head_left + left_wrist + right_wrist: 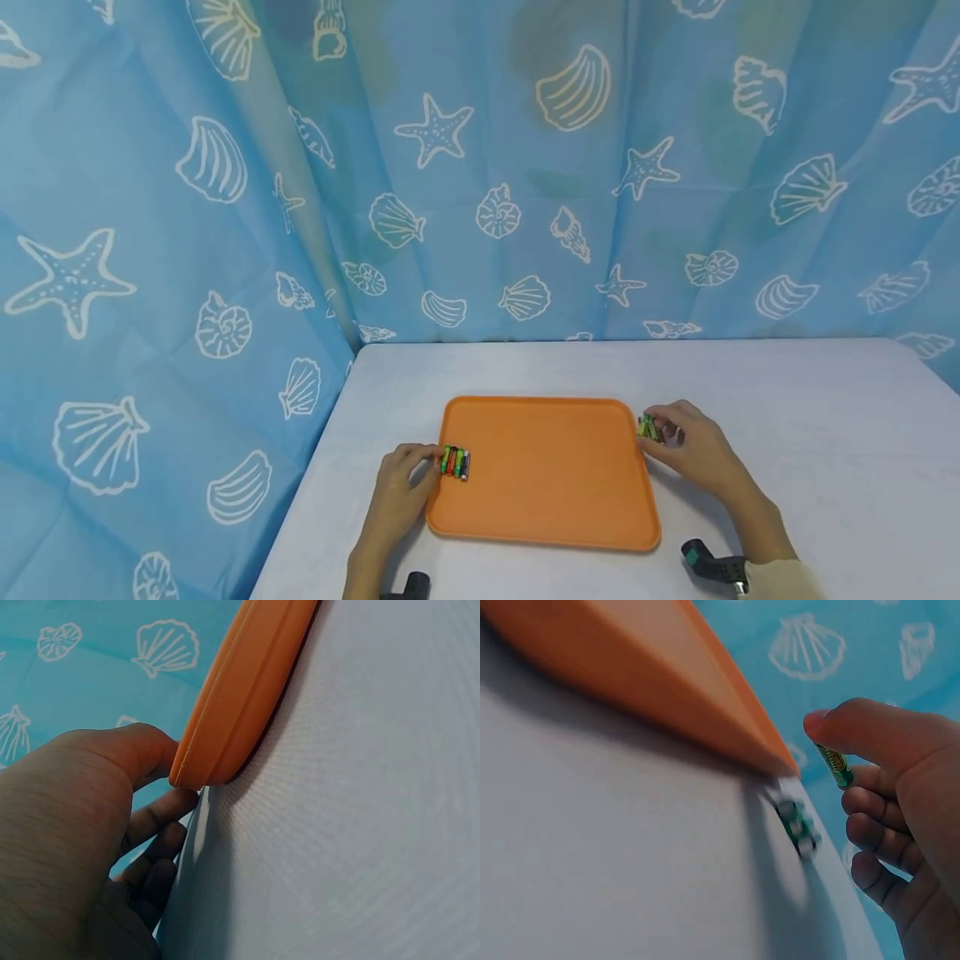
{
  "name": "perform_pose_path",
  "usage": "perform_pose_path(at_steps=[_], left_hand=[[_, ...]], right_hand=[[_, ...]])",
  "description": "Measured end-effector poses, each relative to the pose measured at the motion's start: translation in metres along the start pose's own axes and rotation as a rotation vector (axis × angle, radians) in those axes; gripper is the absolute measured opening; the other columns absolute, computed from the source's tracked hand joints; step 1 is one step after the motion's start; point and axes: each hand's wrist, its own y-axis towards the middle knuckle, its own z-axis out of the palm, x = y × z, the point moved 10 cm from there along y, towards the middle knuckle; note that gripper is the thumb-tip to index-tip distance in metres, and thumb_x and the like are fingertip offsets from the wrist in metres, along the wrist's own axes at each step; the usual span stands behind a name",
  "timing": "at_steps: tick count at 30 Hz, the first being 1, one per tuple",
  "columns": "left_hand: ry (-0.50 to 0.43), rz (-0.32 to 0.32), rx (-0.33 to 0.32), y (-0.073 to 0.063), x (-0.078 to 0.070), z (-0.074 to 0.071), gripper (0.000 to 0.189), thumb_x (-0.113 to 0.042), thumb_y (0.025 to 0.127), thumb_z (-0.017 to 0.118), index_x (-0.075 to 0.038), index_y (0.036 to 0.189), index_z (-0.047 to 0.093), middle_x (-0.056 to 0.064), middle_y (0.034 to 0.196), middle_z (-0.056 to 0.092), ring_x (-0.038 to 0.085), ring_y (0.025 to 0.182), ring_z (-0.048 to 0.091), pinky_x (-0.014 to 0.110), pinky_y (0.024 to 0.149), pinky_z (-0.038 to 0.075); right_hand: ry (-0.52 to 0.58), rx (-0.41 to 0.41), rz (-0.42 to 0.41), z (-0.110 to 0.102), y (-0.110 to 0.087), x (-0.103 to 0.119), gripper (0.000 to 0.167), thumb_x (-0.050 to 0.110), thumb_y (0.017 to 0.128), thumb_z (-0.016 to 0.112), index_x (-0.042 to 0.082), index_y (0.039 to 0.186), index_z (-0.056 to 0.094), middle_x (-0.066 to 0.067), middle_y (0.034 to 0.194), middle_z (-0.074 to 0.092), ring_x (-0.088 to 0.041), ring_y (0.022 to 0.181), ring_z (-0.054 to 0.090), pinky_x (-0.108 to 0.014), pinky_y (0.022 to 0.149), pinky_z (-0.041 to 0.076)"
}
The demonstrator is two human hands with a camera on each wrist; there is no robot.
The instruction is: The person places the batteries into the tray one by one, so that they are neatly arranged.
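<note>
Several small batteries (459,463), green, red and dark, lie side by side in a short row at the left end of an orange tray (543,475). My left hand (401,483) reaches over the left rim, thumb and index finger bent around the ends of the outermost green battery (444,460); in the left wrist view the rim hides that contact. Beyond the tray's right edge, my right hand (693,446) pinches a green battery (835,766) between thumb and index finger. Under it, more green batteries (795,825) lie in a blurred cluster on the table.
The tray rests on a table with a white cloth (825,433). A blue curtain with white shells and starfish (480,167) hangs behind it and along the left side. Black wrist devices (712,565) sit low at both wrists.
</note>
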Motion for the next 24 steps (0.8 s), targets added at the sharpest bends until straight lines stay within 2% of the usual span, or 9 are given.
perform_pose_path(at_steps=[5, 10, 16, 24], left_hand=[[0.002, -0.001, -0.001, 0.002, -0.001, -0.001, 0.021, -0.023, 0.096, 0.067, -0.03, 0.115, 0.072, -0.005, 0.121, 0.059, 0.024, 0.119, 0.048, 0.054, 0.101, 0.044], [0.008, -0.015, 0.002, 0.001, 0.001, 0.001, 0.021, -0.021, 0.095, 0.068, -0.03, 0.114, 0.072, -0.005, 0.12, 0.059, 0.024, 0.119, 0.048, 0.054, 0.1, 0.044], [0.019, -0.03, 0.015, 0.0, 0.005, 0.005, 0.021, -0.022, 0.095, 0.068, -0.031, 0.113, 0.072, -0.005, 0.119, 0.059, 0.025, 0.119, 0.048, 0.055, 0.1, 0.044], [0.023, -0.007, 0.001, 0.002, 0.002, 0.0, 0.021, -0.021, 0.095, 0.067, -0.029, 0.113, 0.072, -0.004, 0.119, 0.059, 0.025, 0.119, 0.048, 0.055, 0.1, 0.043]], right_hand=[[0.041, 0.067, -0.005, 0.021, 0.002, 0.023, 0.051, 0.032, 0.083, 0.083, 0.005, 0.123, 0.066, 0.0, 0.1, 0.055, -0.017, 0.086, 0.051, -0.027, 0.068, 0.049], [0.058, 0.123, -0.057, 0.044, -0.001, 0.044, 0.048, 0.036, 0.083, 0.083, 0.01, 0.12, 0.068, 0.006, 0.099, 0.055, -0.013, 0.088, 0.049, -0.03, 0.074, 0.049], [0.116, 0.184, -0.115, 0.069, -0.01, 0.063, 0.042, 0.037, 0.084, 0.081, 0.011, 0.115, 0.069, 0.008, 0.093, 0.053, -0.009, 0.081, 0.049, -0.025, 0.07, 0.047], [0.102, 0.175, -0.193, 0.08, -0.01, 0.084, 0.04, 0.037, 0.084, 0.081, 0.012, 0.114, 0.07, 0.01, 0.092, 0.051, -0.006, 0.08, 0.048, -0.023, 0.07, 0.048]])
